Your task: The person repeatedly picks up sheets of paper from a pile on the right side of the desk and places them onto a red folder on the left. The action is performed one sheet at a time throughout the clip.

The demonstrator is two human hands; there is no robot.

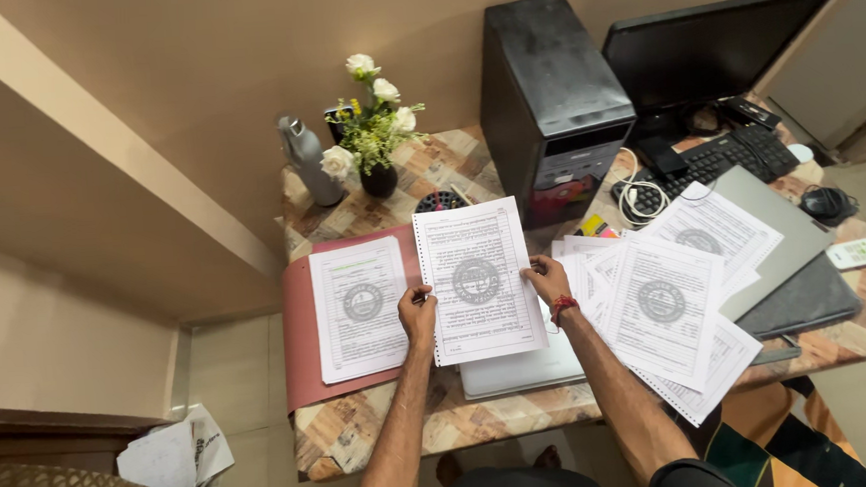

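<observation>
I hold a printed sheet with a round grey seal and punched holes down its left edge, flat above the desk. My left hand grips its left edge and my right hand, with a red thread on the wrist, grips its right edge. To the left lies an open red folder with another printed sheet on it. A spread pile of similar sheets lies to the right of my right hand.
A white pad lies under the held sheet. At the back stand a grey bottle, a flower vase, a black computer tower, a monitor and keyboard. A closed grey laptop and remote are at right.
</observation>
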